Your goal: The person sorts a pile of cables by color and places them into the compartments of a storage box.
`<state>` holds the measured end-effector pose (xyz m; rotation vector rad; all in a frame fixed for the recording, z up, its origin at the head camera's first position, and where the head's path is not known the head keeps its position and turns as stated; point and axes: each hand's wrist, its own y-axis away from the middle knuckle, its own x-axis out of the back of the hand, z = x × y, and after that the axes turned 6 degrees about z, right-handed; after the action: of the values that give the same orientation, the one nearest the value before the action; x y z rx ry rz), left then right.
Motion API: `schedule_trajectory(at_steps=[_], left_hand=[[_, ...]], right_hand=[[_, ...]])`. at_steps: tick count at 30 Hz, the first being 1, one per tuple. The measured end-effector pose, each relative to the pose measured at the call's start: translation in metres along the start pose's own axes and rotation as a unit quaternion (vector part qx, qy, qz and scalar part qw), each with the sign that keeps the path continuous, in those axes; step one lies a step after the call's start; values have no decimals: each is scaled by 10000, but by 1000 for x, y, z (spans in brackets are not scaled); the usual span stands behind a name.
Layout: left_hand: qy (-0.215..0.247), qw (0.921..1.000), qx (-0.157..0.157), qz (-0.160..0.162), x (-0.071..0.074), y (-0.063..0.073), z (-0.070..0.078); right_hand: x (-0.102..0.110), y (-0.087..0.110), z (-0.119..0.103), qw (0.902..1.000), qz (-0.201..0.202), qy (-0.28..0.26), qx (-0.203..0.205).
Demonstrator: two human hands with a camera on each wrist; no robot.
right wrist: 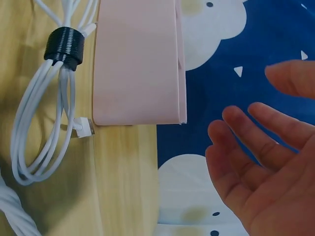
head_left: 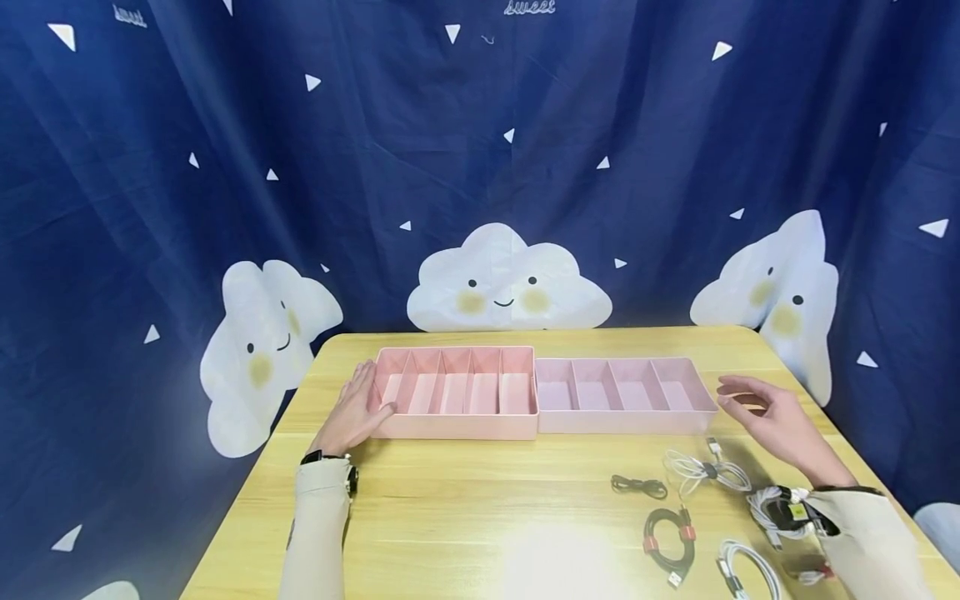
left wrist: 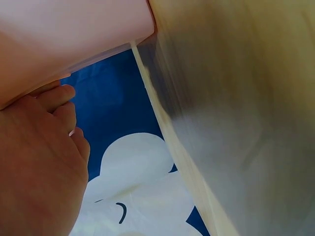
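A pink divided storage box [head_left: 455, 427] and a lilac divided storage box [head_left: 627, 422] stand end to end on the table, touching. My left hand [head_left: 352, 414] rests against the pink box's left end, its thumb stretched by the front rim and its fingers along the end wall. In the left wrist view, the fingers [left wrist: 64, 108] lie against the pink box's wall, the tips partly hidden. Just off the lilac box's right end is my right hand [head_left: 772, 417], holding nothing. The right wrist view shows its fingers [right wrist: 261, 147] loosely spread, apart from the box end [right wrist: 138, 73].
On the table's right side lie a bundled white cable [head_left: 708, 472], a small black cable [head_left: 639, 486], a black cable with red ties [head_left: 654, 533] and a white cable coil [head_left: 750, 558]. More cables [head_left: 772, 512] lie under the right forearm. A blue curtain [head_left: 480, 167] hangs behind.
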<state>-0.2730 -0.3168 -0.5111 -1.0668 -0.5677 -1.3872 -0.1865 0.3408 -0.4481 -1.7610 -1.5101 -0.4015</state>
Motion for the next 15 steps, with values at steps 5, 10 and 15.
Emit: schedule_trajectory(at_steps=[5, 10, 15], left_hand=[[-5, 10000, 10, -10, -1, 1, -1], [59, 10000, 39, -44, -1, 2, 0], [98, 9999, 34, -39, 0, 1, 1]], right_hand=[[-3, 5, -4, 9997, -23, -27, 261], [-5, 10, -8, 9995, -114, 58, 297], [-9, 13, -10, 9995, -205, 98, 231]])
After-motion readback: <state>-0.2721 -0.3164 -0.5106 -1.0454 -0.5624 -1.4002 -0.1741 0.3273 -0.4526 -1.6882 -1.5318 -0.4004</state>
